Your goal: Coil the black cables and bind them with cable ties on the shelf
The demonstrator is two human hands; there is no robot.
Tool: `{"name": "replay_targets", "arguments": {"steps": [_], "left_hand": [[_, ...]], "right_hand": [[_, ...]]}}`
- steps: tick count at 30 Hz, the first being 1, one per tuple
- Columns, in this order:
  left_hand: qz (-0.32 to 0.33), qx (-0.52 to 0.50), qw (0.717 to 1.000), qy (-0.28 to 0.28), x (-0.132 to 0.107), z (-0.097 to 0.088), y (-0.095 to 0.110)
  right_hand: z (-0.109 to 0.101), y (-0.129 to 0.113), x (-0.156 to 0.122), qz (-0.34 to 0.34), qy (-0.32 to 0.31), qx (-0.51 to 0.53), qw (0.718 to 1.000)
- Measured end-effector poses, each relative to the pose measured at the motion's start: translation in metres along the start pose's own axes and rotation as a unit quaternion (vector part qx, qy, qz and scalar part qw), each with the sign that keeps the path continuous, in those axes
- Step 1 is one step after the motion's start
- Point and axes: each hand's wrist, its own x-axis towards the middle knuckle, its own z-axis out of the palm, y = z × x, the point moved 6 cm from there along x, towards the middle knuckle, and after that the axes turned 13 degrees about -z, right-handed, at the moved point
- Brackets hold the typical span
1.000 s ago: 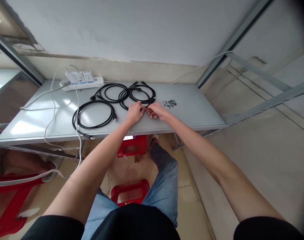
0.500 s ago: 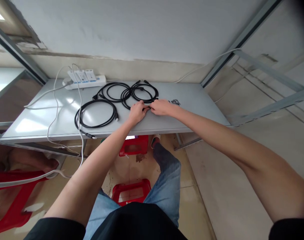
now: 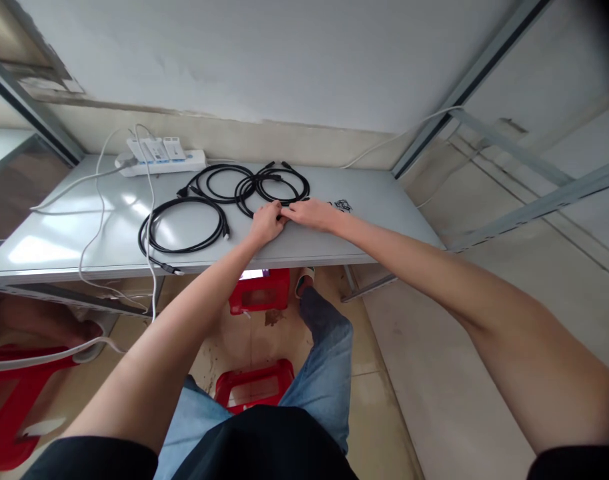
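My left hand [image 3: 267, 223] is closed over the near side of a coiled black cable [image 3: 240, 200] on the grey table [image 3: 304, 248]. Against its fingertips, my right hand [image 3: 310, 215] is pinched shut, and what lies between its fingers is hidden. Behind the hands another black cable coil [image 3: 308, 183] overlaps the first. A further black coil [image 3: 207, 175] lies to the left at the back. Nearer the front edge rests a separate black cable loop [image 3: 184, 251] with plugs at its ends. Just right of my right hand is a small heap of thin black ties [image 3: 343, 205].
A white power strip [image 3: 197, 160] with plugged-in white adapters stands at the back left. White cords [image 3: 151, 200] hang across the table's front edge. Metal posts [image 3: 409, 143] frame the table's ends. Red stools [image 3: 279, 293] are below, and part of another person [image 3: 39, 320] shows at lower left.
The whole view has shifted slightly. My right hand has come closer to my left, its fingers now meeting the left fingertips; the dark piece seen between them is now mostly covered.
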Motion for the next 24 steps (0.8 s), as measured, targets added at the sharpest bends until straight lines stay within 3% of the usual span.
{"name": "replay_targets", "arguments": {"steps": [7, 16, 24], "left_hand": [[0.029, 0.003, 1.0, -0.004, -0.001, -0.001, 0.002], [0.035, 0.008, 0.999, -0.001, -0.007, -0.004, 0.006], [0.037, 0.003, 0.999, 0.003, -0.006, -0.004, 0.006]], "right_hand": [[0.002, -0.004, -0.004, 0.102, 0.049, 0.081, 0.99], [-0.007, -0.002, 0.001, 0.088, -0.005, 0.046, 0.995], [-0.01, -0.007, 0.007, 0.172, 0.017, 0.052, 0.984]]}}
